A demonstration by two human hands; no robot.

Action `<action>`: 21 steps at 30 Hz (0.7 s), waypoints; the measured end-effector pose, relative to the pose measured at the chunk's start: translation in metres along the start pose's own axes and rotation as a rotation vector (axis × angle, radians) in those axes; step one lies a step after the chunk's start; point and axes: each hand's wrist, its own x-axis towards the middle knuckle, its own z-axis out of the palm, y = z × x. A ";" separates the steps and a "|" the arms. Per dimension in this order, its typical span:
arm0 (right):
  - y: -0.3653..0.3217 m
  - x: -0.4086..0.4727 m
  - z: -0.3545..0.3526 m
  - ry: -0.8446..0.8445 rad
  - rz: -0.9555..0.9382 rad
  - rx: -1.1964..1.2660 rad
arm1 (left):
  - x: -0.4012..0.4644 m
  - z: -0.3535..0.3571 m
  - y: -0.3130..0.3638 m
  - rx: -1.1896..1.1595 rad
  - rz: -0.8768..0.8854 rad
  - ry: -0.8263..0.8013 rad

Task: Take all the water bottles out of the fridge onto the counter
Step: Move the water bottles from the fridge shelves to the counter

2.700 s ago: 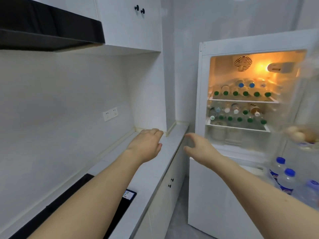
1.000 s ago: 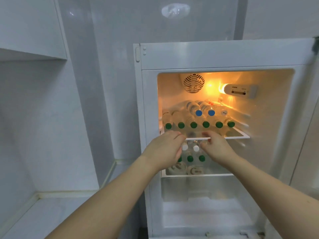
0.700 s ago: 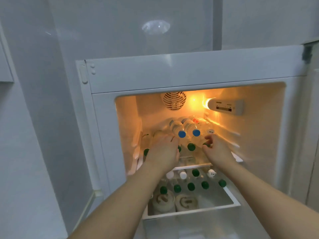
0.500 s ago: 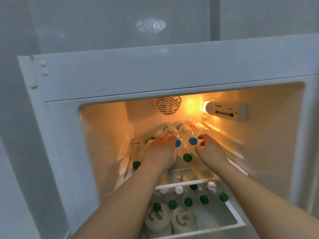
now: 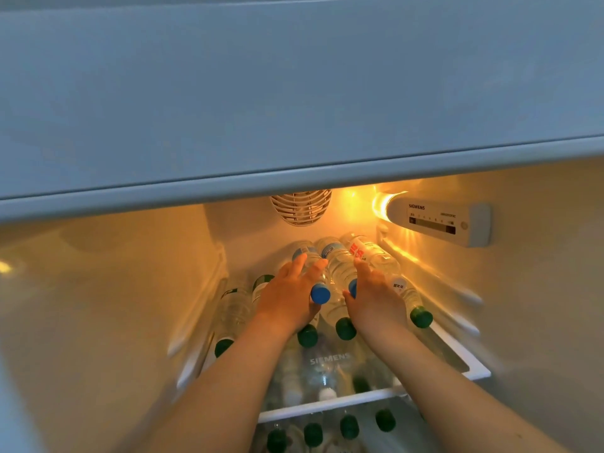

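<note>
head | left hand (image 5: pixel 287 297) at frame centre grips blue-capped bottle (image 5: pixel 312 276), cap poking out right of its palm | right hand (image 5: pixel 376 300) grips second blue-capped bottle (image 5: pixel 341 269), cap left of palm | both lie atop green-capped bottles (image 5: pixel 410 300) on upper fridge shelf (image 5: pixel 470 362)

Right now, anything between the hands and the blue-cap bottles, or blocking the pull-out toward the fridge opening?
Nothing visible. The left hand already grips the left blue-cap bottle; the right hand is on the right blue-cap bottle. Both lie atop the green-cap bottles, with open space toward the shelf front. The counter is out of view.
</note>
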 end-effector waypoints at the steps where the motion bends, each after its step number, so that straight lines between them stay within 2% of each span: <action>1: 0.002 0.001 0.000 -0.008 -0.002 0.020 | 0.000 0.001 -0.001 0.011 0.004 0.010; 4: 0.007 0.000 -0.003 -0.045 0.007 0.166 | -0.003 0.000 -0.004 -0.013 0.001 0.026; 6: 0.009 -0.005 -0.009 -0.027 0.013 0.311 | -0.008 -0.005 -0.004 -0.112 -0.005 0.056; 9: 0.007 -0.010 -0.028 0.064 -0.043 0.437 | -0.020 -0.024 0.000 -0.363 -0.040 0.269; 13: -0.001 -0.009 -0.060 0.195 -0.094 0.597 | -0.033 -0.051 0.008 -0.847 -0.220 0.534; 15: -0.010 -0.009 -0.069 0.310 -0.085 0.776 | -0.033 -0.062 0.016 -1.028 -0.276 0.711; 17: -0.021 -0.010 -0.073 0.375 0.001 1.006 | -0.032 -0.074 0.027 -1.174 -0.375 0.880; 19: -0.031 -0.010 -0.079 0.443 0.100 1.185 | -0.028 -0.083 0.033 -1.318 -0.460 0.959; 21: -0.035 -0.009 -0.085 0.543 0.153 1.232 | -0.027 -0.087 0.035 -1.412 -0.499 0.956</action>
